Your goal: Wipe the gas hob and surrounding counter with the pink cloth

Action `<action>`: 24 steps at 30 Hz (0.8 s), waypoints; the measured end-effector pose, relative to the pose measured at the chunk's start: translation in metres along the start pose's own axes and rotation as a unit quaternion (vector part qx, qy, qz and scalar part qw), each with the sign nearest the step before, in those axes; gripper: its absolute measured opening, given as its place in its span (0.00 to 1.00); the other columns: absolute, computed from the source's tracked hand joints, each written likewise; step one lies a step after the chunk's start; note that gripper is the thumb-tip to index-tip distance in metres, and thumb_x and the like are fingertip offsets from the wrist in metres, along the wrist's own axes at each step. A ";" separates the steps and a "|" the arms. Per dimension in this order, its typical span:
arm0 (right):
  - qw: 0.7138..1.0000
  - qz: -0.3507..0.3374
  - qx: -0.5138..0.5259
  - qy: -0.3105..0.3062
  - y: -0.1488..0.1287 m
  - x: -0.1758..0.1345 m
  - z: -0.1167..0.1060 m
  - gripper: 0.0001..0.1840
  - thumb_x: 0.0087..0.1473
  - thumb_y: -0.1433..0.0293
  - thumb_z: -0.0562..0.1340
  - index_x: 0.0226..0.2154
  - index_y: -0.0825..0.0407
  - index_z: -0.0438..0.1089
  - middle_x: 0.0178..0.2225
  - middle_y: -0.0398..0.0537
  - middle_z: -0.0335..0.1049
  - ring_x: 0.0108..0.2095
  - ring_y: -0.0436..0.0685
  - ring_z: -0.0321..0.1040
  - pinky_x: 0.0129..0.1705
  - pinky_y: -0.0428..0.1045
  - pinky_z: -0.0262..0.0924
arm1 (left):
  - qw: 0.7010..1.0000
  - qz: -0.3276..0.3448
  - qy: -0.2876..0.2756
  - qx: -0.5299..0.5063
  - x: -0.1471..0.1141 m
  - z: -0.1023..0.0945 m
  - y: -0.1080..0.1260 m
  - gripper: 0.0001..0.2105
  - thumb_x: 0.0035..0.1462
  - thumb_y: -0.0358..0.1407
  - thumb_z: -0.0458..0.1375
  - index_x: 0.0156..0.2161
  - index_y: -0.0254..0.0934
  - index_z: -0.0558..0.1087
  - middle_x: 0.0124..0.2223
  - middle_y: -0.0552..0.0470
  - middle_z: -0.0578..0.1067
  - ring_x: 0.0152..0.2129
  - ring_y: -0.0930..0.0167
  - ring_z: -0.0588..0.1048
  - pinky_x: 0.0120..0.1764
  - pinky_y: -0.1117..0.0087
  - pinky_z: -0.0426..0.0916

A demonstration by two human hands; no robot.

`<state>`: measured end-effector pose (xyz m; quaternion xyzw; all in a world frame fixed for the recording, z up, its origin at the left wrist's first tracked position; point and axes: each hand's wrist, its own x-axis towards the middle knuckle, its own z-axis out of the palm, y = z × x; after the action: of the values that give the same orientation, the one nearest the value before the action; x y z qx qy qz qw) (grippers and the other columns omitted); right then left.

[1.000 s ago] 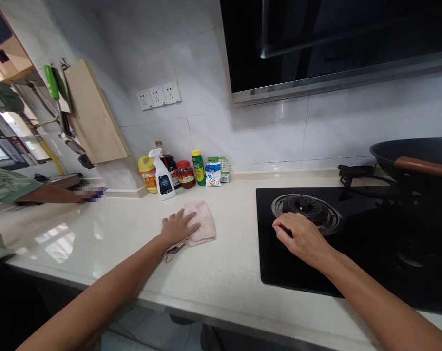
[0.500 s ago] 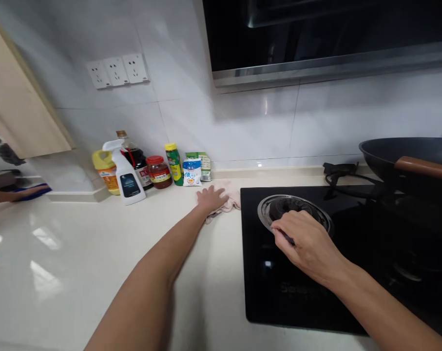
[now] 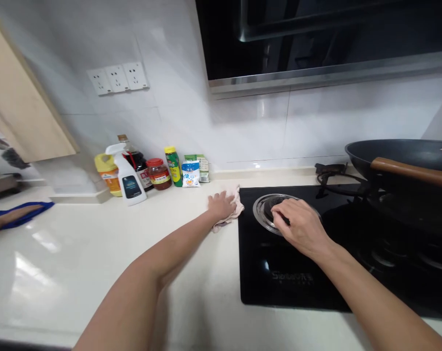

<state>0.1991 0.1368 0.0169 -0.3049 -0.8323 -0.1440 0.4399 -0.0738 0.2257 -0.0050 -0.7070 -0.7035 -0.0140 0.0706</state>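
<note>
My left hand [image 3: 221, 206] lies with its fingers spread on a crumpled pale pink cloth [image 3: 237, 207], pressing it to the white counter beside the hob's left edge. My right hand [image 3: 299, 224] is closed in a pinch over the left burner [image 3: 260, 214], a round metal ring with a dark centre. What those fingers hold is hidden behind them. Under the hand is the black glass hob [image 3: 257, 278].
A wok [image 3: 399, 148] with a wooden handle [image 3: 414, 170] sits on the right burner, under the range hood [image 3: 316, 78]. A spray bottle [image 3: 129, 180], jars and packets line the wall. Far left, another person's hand [image 3: 16, 214] is on a blue cloth [image 3: 41, 207].
My left hand has slid slightly right with the pale cloth, to the hob's edge. My right hand has shifted a little over the burner. The other person's hand and blue cloth have come nearer.
</note>
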 end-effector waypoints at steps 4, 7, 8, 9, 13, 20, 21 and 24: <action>1.000 0.017 -0.008 0.010 0.009 -0.005 0.003 0.09 0.63 0.71 0.56 0.33 0.51 0.70 0.33 0.45 0.74 0.35 0.54 0.68 0.41 0.52 0.54 | 0.999 0.032 0.017 0.009 -0.065 -0.007 0.011 0.24 0.66 0.49 0.45 0.63 0.49 0.66 0.67 0.43 0.61 0.58 0.51 0.64 0.55 0.46 0.56; 0.998 0.046 -0.027 0.026 0.016 -0.009 0.004 0.08 0.62 0.71 0.57 0.32 0.50 0.70 0.33 0.45 0.74 0.34 0.54 0.68 0.40 0.52 0.54 | 0.998 0.056 0.030 0.012 -0.120 -0.012 0.015 0.24 0.66 0.49 0.46 0.63 0.49 0.66 0.68 0.44 0.61 0.58 0.51 0.64 0.55 0.46 0.57; 0.998 0.055 -0.032 0.029 0.017 -0.011 0.004 0.08 0.62 0.70 0.57 0.32 0.50 0.70 0.32 0.44 0.74 0.34 0.54 0.68 0.40 0.52 0.54 | 0.997 0.064 0.034 0.012 -0.138 -0.013 0.016 0.23 0.65 0.49 0.47 0.63 0.49 0.66 0.68 0.44 0.60 0.58 0.52 0.64 0.55 0.46 0.57; 0.997 0.061 -0.037 0.030 0.017 -0.013 0.005 0.08 0.61 0.70 0.57 0.32 0.50 0.70 0.32 0.44 0.74 0.34 0.55 0.68 0.40 0.52 0.54 | 0.997 0.073 0.038 0.012 -0.156 -0.015 0.017 0.24 0.65 0.49 0.48 0.63 0.49 0.66 0.68 0.45 0.60 0.58 0.52 0.64 0.55 0.47 0.57; 0.997 0.055 -0.041 0.019 0.010 -0.021 0.007 0.08 0.61 0.70 0.57 0.32 0.51 0.71 0.32 0.45 0.74 0.34 0.55 0.69 0.41 0.51 0.54 | 0.992 0.116 0.045 0.004 -0.223 -0.024 0.021 0.25 0.63 0.48 0.50 0.64 0.47 0.66 0.68 0.41 0.60 0.58 0.49 0.64 0.56 0.44 0.58; 0.998 0.042 -0.043 -0.014 -0.004 -0.032 0.013 0.09 0.60 0.72 0.56 0.30 0.50 0.70 0.30 0.46 0.74 0.33 0.55 0.69 0.40 0.52 0.54 | 0.980 0.175 0.088 -0.043 -0.314 -0.034 0.026 0.26 0.65 0.52 0.50 0.64 0.46 0.65 0.67 0.39 0.62 0.59 0.49 0.64 0.58 0.41 0.56; 0.998 0.040 -0.043 -0.017 -0.008 -0.033 0.013 0.09 0.59 0.72 0.56 0.29 0.50 0.70 0.30 0.46 0.73 0.33 0.56 0.69 0.40 0.52 0.54 | 0.977 0.180 0.101 -0.049 -0.324 -0.033 0.026 0.26 0.64 0.53 0.51 0.64 0.46 0.66 0.66 0.39 0.62 0.58 0.50 0.64 0.58 0.42 0.56; 0.998 0.030 -0.041 -0.024 -0.024 -0.036 0.008 0.09 0.60 0.72 0.56 0.30 0.50 0.70 0.32 0.47 0.74 0.34 0.56 0.69 0.40 0.52 0.54 | 0.969 0.201 0.132 -0.057 -0.343 -0.025 0.025 0.28 0.61 0.54 0.57 0.63 0.48 0.66 0.65 0.41 0.63 0.56 0.52 0.66 0.59 0.44 0.56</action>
<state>0.1938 0.1085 -0.0165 -0.3508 -0.8267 -0.1573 0.4108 -0.0503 -0.1180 -0.0236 -0.8288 -0.5293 -0.1330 0.1233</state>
